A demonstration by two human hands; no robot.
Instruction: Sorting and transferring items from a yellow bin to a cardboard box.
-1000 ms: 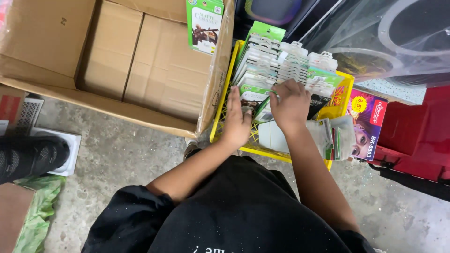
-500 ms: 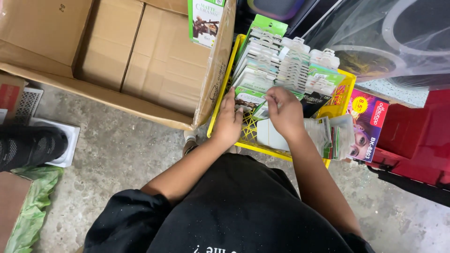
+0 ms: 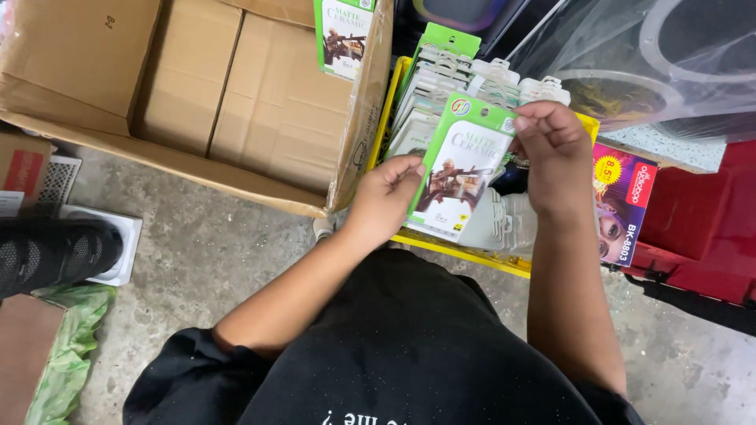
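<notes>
I hold a flat green and white package (image 3: 461,169) between my two hands, just above the yellow basket (image 3: 465,250). My left hand (image 3: 386,197) grips its left edge with curled fingers, and my right hand (image 3: 555,153) pinches its upper right corner. In the basket stand many similar packages (image 3: 441,83) in a row. A big open cardboard box (image 3: 236,102) is beside it on the concrete floor (image 3: 205,260).

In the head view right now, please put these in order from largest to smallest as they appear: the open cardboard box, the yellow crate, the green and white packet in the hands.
1. Open cardboard box, clearly largest.
2. Yellow crate, partly hidden by hands and packets.
3. Green and white packet, held by left hand and right hand; it sits nearer the camera, yet looks smallest.
</notes>
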